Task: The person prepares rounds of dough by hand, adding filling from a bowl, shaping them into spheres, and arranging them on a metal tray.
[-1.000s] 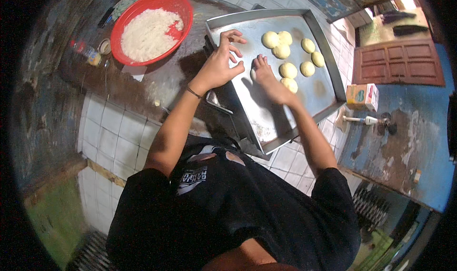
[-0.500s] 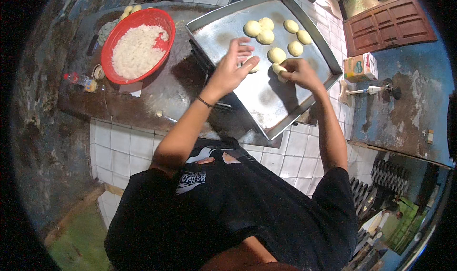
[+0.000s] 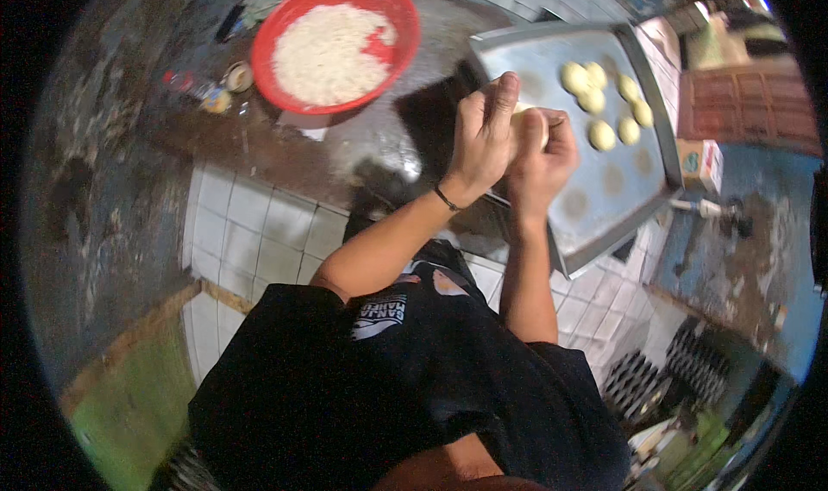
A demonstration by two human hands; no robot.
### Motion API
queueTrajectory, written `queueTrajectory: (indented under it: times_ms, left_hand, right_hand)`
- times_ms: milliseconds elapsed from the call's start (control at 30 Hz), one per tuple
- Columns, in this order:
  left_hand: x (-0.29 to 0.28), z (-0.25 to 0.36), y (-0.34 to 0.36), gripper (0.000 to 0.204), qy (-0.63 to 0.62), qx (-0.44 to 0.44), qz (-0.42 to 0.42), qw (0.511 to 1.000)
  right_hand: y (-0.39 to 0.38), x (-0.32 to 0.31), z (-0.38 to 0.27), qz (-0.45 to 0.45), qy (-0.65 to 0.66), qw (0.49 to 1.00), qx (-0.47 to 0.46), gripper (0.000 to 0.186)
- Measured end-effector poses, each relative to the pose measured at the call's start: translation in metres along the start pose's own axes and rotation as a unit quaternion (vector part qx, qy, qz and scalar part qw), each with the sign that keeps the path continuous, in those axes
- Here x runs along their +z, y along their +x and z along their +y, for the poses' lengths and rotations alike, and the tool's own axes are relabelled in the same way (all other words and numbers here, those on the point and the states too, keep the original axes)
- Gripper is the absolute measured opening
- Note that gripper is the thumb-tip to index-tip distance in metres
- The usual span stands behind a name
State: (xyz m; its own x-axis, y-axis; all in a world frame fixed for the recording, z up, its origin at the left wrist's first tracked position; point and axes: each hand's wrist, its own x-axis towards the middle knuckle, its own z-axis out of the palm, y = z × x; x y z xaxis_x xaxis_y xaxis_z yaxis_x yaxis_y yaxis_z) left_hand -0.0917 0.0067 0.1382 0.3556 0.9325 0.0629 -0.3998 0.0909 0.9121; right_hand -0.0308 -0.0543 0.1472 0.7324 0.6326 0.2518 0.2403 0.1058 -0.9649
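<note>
My left hand (image 3: 485, 141) and my right hand (image 3: 545, 161) meet over the near left side of a metal baking tray (image 3: 580, 232). Pressed between them is a pale yellow dough ball (image 3: 528, 129), mostly covered by my palms and fingers. The fingers of my right hand curl round it, while my left hand closes against its other side with the thumb up. Several smooth dough balls (image 3: 602, 135) lie on the tray beyond my hands, some touching in a cluster.
A red basin (image 3: 405, 38) of white, crumbly mixture stands on the worn table (image 3: 198, 129), left of the tray. Near it are a clear bottle with a red cap (image 3: 179, 80) and a small round container (image 3: 238, 77). A carton (image 3: 700, 163) sits right of the tray.
My right hand has lifted a dough piece off the tray and brought it to my left hand. The whole view has shifted, with tray and basin now farther right and higher.
</note>
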Motion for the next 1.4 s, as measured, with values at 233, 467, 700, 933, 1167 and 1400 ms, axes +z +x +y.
queueTrajectory:
  times_ms: [233, 467, 700, 933, 1167, 1400]
  left_hand:
    - [-0.193, -0.012, 0.047, 0.041, -0.14, 0.002, -0.13, 0.982]
    - [-0.348, -0.037, 0.033, 0.027, 0.322, 0.159, 0.021, 0.933]
    - [-0.5, -0.026, -0.004, 0.03, 0.568, -0.008, -0.036, 0.822]
    - [-0.572, -0.026, -0.009, 0.021, 0.521, -0.036, 0.029, 0.852]
    - [-0.522, -0.06, 0.103, 0.014, 0.486, 0.098, -0.01, 0.868]
    - [-0.402, -0.045, 0.161, 0.044, 0.388, 0.111, -0.091, 0.91]
  right_hand:
    - [0.025, 0.113, -0.039, -0.394, 0.043, 0.899, 0.187, 0.043]
    - [0.045, 0.3, 0.08, -0.418, -0.214, 0.883, 0.006, 0.029]
    - [0.044, 0.426, 0.249, -0.492, -0.395, 0.726, -0.274, 0.045]
    - [0.064, 0.441, 0.276, -0.516, -0.39, 0.748, -0.149, 0.033]
    - [0.093, 0.383, 0.157, -0.457, 0.006, 0.766, 0.451, 0.038]
    - [0.051, 0.32, 0.036, -0.382, -0.197, 0.894, -0.131, 0.032]
